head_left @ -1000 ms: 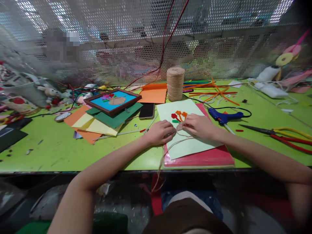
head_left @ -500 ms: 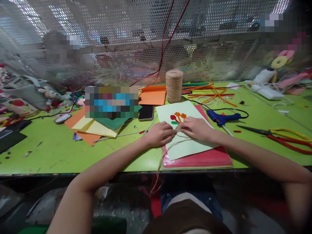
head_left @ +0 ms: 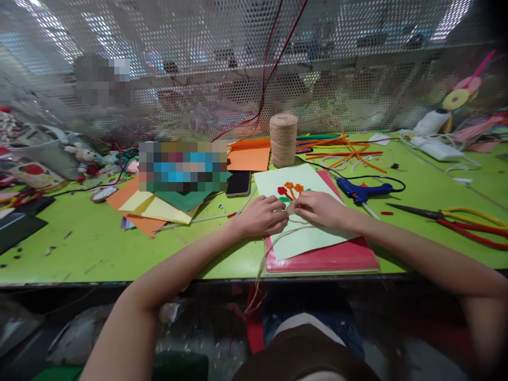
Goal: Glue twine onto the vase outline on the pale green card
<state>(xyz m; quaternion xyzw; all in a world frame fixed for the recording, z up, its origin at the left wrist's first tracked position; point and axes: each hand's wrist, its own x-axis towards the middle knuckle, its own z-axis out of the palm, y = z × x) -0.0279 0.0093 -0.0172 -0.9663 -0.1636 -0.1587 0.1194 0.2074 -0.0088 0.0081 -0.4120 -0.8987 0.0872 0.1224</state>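
A pale green sheet of paper (head_left: 305, 241) lies on a red book or folder (head_left: 325, 260). Small red and orange flowers (head_left: 292, 189) with green leaves sit on the sheet. Below their stems is a little coil of jute twine (head_left: 291, 208). My right hand (head_left: 322, 209) reaches in from the right, its fingertips closed on this twine. From the left, my left hand (head_left: 264, 216) bends its fingers against the coil's other side; its fingertips are partly hidden. A loose twine strand (head_left: 262, 267) runs from the sheet down over the table edge.
A twine spool (head_left: 283, 142) stands behind the paper. Rightward lie a blue glue gun (head_left: 363, 191) with its cord, long-nosed scissors (head_left: 438, 216) and orange pipe cleaners (head_left: 353, 151). A phone (head_left: 238, 183) and stacked coloured papers (head_left: 159, 209) lie to the left.
My left fingers have shifted and bent slightly at the coil. My right hand stays almost in place on the twine. The flowers and paper have not moved.
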